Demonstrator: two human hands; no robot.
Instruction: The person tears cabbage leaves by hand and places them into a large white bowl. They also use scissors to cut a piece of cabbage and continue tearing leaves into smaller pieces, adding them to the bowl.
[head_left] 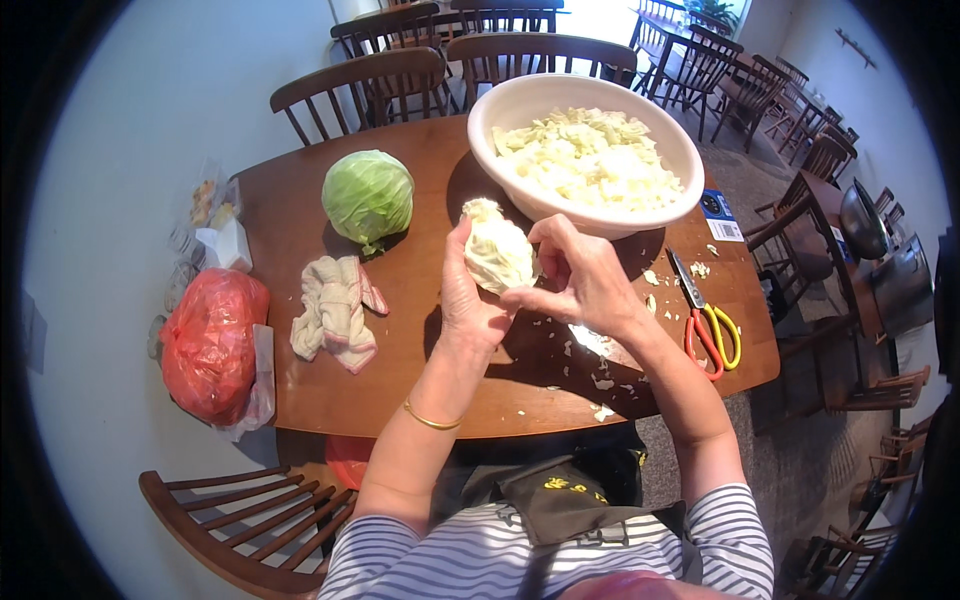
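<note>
A pale, peeled piece of cabbage (497,250) is held up over the middle of the table. My left hand (468,290) is wrapped round its left side and underside, with the thumb up. On the other side my right hand (578,275) closes on its right edge, thumb and curled fingers against the leaves. Just beyond stands a large white basin (490,165) with many chopped cabbage pieces (590,155) in it. A whole green cabbage (368,197) sits farther left. Scissors (706,315) with red and yellow handles lie to the right, blades partly apart.
Cloth gloves (335,312) lie on the wooden table (400,400), left of my arms. A red plastic bag (215,345) and a white box (228,245) stand by the left edge. Cabbage scraps (603,383) dot the near right. Chairs (365,80) stand beyond the far edge.
</note>
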